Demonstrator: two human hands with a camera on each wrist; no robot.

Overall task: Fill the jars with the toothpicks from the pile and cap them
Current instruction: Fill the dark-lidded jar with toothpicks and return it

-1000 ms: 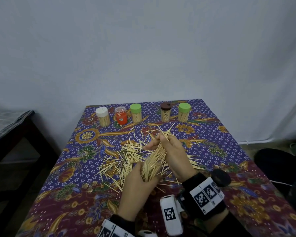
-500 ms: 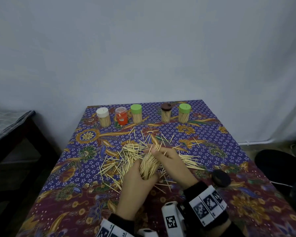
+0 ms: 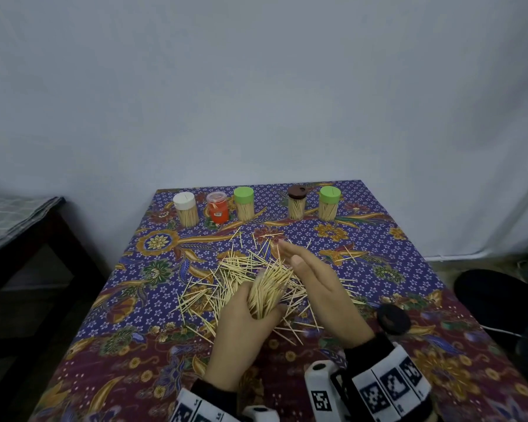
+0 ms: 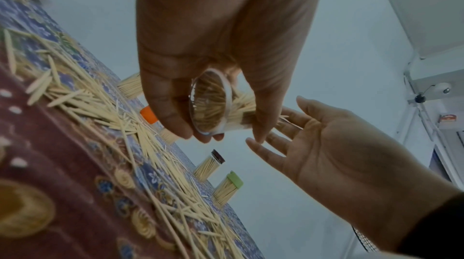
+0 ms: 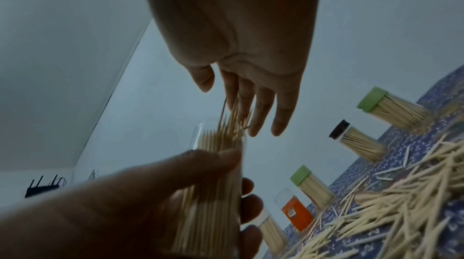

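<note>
Over the pile (image 3: pixel 241 278), the left hand (image 3: pixel 244 324) is gripping a clear jar (image 4: pixel 213 104) crammed with toothpicks (image 3: pixel 269 287), tilting it with the mouth pointing away from the person. Just beside that mouth, the right hand (image 3: pixel 314 284) is spreading flat, fingers straight and grasping nothing, its fingertips (image 5: pixel 253 130) brushing the protruding tips.

Risk, as I judge it: the bundle is standing proud of the rim and fanning unevenly, so a further tilt or a careless pat could be sending sticks sliding back onto the pile; a cap would likely be jamming on tips sticking out.

Beyond the pile, five jars are standing in a row near the worktop's (image 3: pixel 409 300) far edge: white-capped (image 3: pixel 185 210), orange (image 3: pixel 217 208), green-capped (image 3: pixel 244 204), brown-capped (image 3: pixel 297 202) and a second green-capped jar (image 3: pixel 329 204). Right of the pile, a dark cap (image 3: pixel 392 318) is lying apart. Loose sticks are cluttering the cloth under both hands.
</note>
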